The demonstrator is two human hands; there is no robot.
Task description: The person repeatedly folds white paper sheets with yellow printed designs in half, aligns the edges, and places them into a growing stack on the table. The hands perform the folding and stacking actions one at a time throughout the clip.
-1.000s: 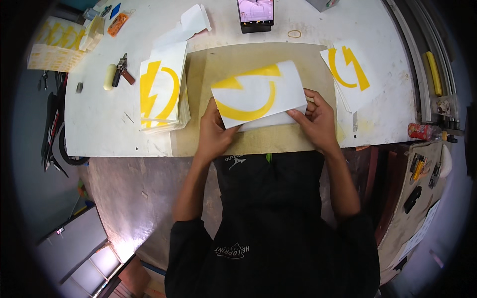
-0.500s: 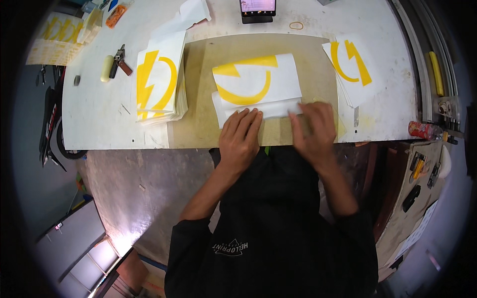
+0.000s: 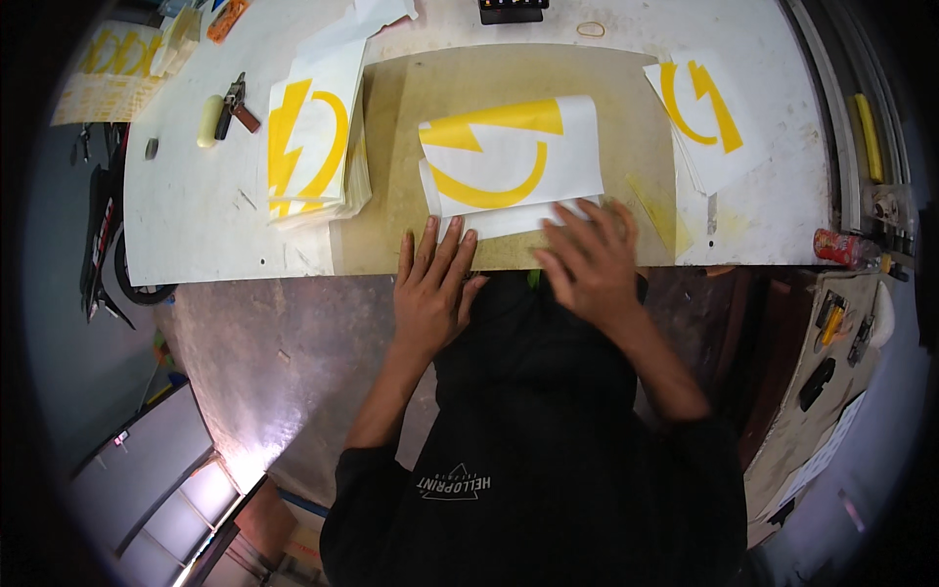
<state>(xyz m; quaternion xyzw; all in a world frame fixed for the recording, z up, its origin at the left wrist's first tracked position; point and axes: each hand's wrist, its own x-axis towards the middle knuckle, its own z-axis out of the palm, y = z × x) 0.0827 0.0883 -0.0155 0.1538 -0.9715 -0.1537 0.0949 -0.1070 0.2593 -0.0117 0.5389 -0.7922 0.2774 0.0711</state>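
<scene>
A folded white sheet with a yellow curve and wedge print (image 3: 573, 155) lies on the tan mat (image 3: 391, 108), a narrow white strip showing along its near side. My left hand (image 3: 433, 284) is open, fingers spread, with the fingertips at the sheet's near left edge. My right hand (image 3: 595, 262) lies open across the near right edge, its fingers spread over the strip. Neither hand grips anything. Left of the sheet stands a thick stack of white sheets with a yellow bolt and curve (image 3: 313, 147). A few similar printed sheets (image 3: 699, 127) fan out to the right.
Beyond the left stack lie a dark metal tool with a brown part (image 3: 238, 110), a pale yellow oblong piece (image 3: 209, 121) and an orange item (image 3: 227, 20). A phone stand (image 3: 512, 12) and a rubber band (image 3: 591, 29) are at the back. A red-labelled bottle (image 3: 841, 248) lies at the right edge.
My left hand has slid left to the sheet's near left corner. My right hand has moved slightly left and flattened, fingers spreading over the near edge. The whole view has shifted a little.
</scene>
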